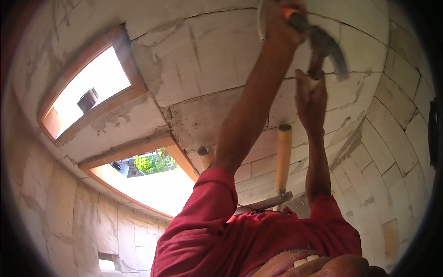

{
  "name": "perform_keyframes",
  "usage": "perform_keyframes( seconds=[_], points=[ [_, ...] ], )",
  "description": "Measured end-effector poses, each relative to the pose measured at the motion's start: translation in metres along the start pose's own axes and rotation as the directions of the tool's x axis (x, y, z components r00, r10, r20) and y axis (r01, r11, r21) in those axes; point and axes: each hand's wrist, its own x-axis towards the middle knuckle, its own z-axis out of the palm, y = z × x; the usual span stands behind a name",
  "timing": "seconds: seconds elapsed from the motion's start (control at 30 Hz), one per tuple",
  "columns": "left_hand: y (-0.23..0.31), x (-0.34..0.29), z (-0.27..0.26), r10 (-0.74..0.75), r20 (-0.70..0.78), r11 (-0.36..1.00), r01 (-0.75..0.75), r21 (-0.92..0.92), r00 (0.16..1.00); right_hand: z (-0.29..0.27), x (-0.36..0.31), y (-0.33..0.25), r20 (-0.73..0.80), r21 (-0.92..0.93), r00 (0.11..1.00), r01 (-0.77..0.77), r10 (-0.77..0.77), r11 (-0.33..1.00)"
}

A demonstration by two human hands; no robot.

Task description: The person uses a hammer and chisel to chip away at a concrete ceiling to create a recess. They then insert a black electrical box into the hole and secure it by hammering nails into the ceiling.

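An upper wooden window frame (134, 69) sits at the left, and a lower window frame (124, 151) opens onto a green bush (157, 162) (bright, a little yellowish). A bamboo pole (284, 157) rises near a rough plank (265, 204); a shorter pole (205, 158) stands farther left.

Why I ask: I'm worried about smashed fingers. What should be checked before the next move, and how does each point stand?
1. Left hand around the handle of the hammer: ok.
2. Right hand clear of the hammer's head: not ok, its fingertips are right beside it.
3. Anything between the right fingertips held straight: cannot tell, too small and blurred.
4. Gloves on: not ok, both hands are bare.
5. Pole clear of the hammer: ok, they stand apart.
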Motion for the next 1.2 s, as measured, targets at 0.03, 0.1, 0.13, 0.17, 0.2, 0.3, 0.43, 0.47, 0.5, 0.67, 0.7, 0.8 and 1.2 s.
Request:
perform_keyframes(
  seconds=[0.03,0.1,0.13,0.17,0.2,0.3,0.43,0.47,0.5,0.67,0.7,0.8,1.2],
  points=[
    [0.008,0.002,-0.009,-0.019,0.067,1.000,0.018,0.015,0.998,-0.005,-0.005,-0.003,-0.004,0.093,1.000,-0.019,0.019,0.995],
    [0.032,-0.012,-0.035,-0.205,0.234,0.973,0.170,0.159,0.951,-0.021,-0.009,-0.015,-0.025,0.258,0.999,-0.024,0.032,0.966],
    [0.027,-0.030,-0.041,-0.254,0.075,0.858,0.189,0.478,0.964,-0.032,-0.018,-0.015,-0.078,0.320,0.994,-0.052,0.081,0.946],
    [0.027,-0.046,-0.037,-0.235,-0.066,0.623,0.202,0.755,0.970,-0.037,-0.020,-0.020,-0.122,0.402,0.987,-0.047,0.104,0.914],
    [0.024,-0.056,-0.035,-0.170,-0.188,0.302,0.233,0.924,0.967,-0.041,-0.021,-0.023,-0.167,0.480,0.977,-0.036,0.132,0.877],
    [0.002,-0.066,-0.045,-0.216,-0.322,0.456,0.387,0.801,0.922,-0.061,-0.025,-0.023,-0.189,0.443,0.969,-0.060,0.158,0.895],
    [-0.020,-0.064,-0.035,-0.089,-0.149,0.794,0.160,0.586,0.985,-0.077,-0.030,-0.028,-0.207,0.373,0.959,-0.107,0.194,0.922],
    [-0.016,-0.058,-0.038,-0.090,0.031,0.798,0.053,0.600,0.995,-0.080,-0.030,-0.034,-0.207,0.336,0.958,-0.120,0.197,0.934],
    [-0.009,-0.047,-0.042,-0.091,0.210,0.803,-0.053,0.594,0.973,-0.082,-0.028,-0.037,-0.205,0.314,0.961,-0.113,0.183,0.943],
    [-0.017,-0.001,-0.020,0.167,-0.017,0.967,-0.160,0.197,0.986,-0.101,-0.002,-0.042,-0.157,0.239,0.980,-0.081,0.121,0.968],
    [-0.017,0.002,-0.011,0.142,-0.021,0.982,-0.138,0.129,0.990,-0.105,0.004,-0.045,-0.146,0.174,0.983,-0.085,0.111,0.981],
    [-0.026,0.016,0.019,0.221,-0.126,0.974,-0.212,0.082,0.967,-0.113,0.021,-0.046,-0.126,0.231,0.991,0.077,-0.049,0.970],
    [-0.020,0.017,0.017,0.184,-0.005,0.983,-0.184,-0.002,0.983,-0.066,0.037,0.002,-0.090,-0.148,0.991,0.084,-0.098,0.985]
  ],
)
